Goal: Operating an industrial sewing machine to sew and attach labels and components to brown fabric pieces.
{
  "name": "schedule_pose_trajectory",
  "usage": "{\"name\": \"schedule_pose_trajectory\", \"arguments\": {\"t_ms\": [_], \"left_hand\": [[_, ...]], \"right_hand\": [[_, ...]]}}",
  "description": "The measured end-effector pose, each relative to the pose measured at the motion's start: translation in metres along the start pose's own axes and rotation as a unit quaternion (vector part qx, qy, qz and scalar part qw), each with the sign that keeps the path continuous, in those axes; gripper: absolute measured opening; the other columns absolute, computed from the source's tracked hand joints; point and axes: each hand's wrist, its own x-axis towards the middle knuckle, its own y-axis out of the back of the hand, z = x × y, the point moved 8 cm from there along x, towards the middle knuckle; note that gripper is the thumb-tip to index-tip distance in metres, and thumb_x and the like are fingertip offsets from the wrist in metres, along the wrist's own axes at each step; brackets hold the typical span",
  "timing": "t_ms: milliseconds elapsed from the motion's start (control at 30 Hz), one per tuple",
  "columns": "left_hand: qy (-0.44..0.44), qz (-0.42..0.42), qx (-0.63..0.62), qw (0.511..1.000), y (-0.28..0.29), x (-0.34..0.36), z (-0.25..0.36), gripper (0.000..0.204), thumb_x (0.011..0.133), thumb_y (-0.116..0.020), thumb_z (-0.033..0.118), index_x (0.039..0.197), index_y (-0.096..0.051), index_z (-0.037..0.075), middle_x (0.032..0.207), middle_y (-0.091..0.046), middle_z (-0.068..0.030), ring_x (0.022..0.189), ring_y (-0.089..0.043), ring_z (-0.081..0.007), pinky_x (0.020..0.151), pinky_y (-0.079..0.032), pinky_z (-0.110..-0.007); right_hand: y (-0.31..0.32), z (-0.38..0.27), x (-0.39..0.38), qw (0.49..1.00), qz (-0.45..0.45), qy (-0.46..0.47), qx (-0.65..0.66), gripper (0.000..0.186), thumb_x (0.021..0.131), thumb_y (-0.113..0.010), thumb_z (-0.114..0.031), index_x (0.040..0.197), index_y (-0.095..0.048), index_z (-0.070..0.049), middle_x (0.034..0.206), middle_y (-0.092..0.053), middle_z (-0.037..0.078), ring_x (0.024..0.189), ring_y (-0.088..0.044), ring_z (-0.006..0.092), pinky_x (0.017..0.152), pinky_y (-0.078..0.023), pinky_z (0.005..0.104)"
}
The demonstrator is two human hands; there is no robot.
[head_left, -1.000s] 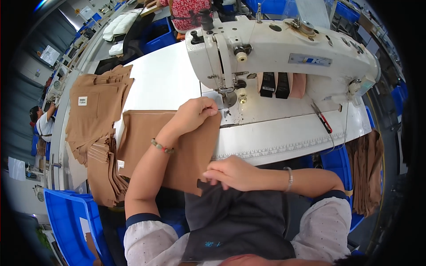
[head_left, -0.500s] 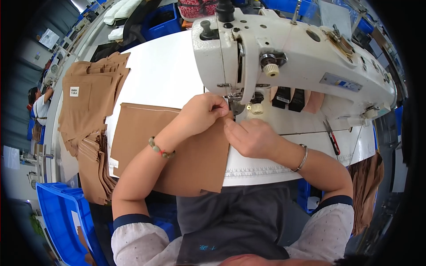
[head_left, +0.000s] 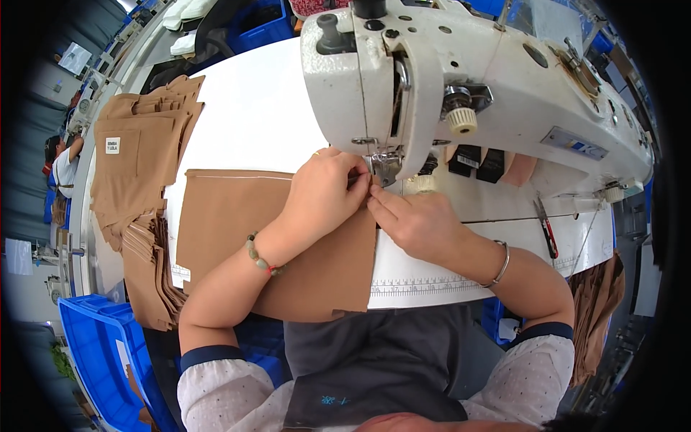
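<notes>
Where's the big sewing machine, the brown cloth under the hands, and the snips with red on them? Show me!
Sewing machine (head_left: 522, 93): head view, on its white arm.
Cloth (head_left: 327, 270): head view, on its lower part.
Snips (head_left: 551, 241): head view, on the red handle.

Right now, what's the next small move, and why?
I'd probably ease the brown panel slightly toward the presser foot: the left-hand grip and right-hand grip meet at the panel's upper right corner, close beside that foot. Whether cloth lies under it is unclear.
</notes>
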Motion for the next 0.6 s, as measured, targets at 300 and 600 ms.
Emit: {"name": "schedule_pose_trajectory", "arguments": {"t_ms": [300,600], "left_hand": [[-0.013,0.001,-0.037,0.999,-0.004,0.012,-0.009,0.013,0.084,-0.070,0.012,0.083,-0.070,-0.001,0.075,-0.068,-0.0180,0.065,-0.064,-0.0360,0.063,-0.053,-0.043],[-0.050,0.056,-0.074,0.994,0.001,0.017,-0.003,0.009,0.081,-0.071,0.006,0.086,-0.069,-0.002,0.075,-0.068,-0.0164,0.066,-0.065,-0.0336,0.063,-0.052,-0.042]], "right_hand": [[0.001,0.005,0.002,1.000,0.003,0.002,-0.031,0.026,0.078,-0.066,-0.011,0.101,-0.071,-0.002,0.108,-0.074,0.011,0.057,-0.063,0.0143,0.047,-0.048,0.0275],[0.000,0.010,0.002,0.998,0.034,0.004,-0.044,0.020,0.077,-0.066,-0.010,0.094,-0.070,0.001,0.096,-0.075,0.012,0.049,-0.060,0.0169,0.046,-0.047,0.0293]]}}
